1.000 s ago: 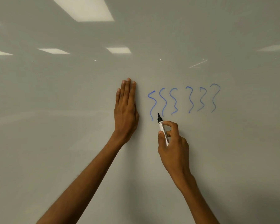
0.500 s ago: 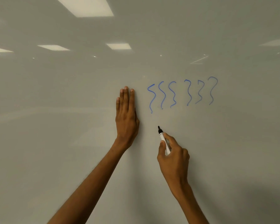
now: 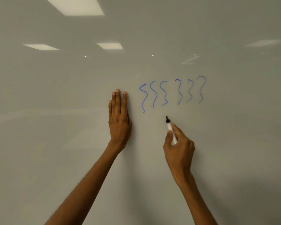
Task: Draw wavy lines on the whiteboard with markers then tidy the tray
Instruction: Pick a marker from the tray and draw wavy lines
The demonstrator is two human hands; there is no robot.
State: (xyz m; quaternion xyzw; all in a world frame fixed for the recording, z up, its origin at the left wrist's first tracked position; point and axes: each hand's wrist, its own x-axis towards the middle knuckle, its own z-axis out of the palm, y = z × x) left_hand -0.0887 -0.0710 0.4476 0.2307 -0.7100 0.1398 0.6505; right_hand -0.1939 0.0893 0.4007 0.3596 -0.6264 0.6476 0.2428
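Observation:
The whiteboard (image 3: 55,143) fills the whole view. Several blue wavy lines (image 3: 172,93) run in a row across its middle. My left hand (image 3: 119,122) lies flat against the board just left of the lines, fingers together and pointing up. My right hand (image 3: 178,150) grips a white marker (image 3: 170,129) with a black tip. The tip points up and left, a little below the row of lines and apart from them. No tray is in view.
Reflections of ceiling light panels (image 3: 75,5) show on the glossy board at the top. Bare board surface spreads left, right and below the hands.
My right hand with the marker has dropped away from the bottom of the leftmost lines and shifted right. The left hand stays flat on the board.

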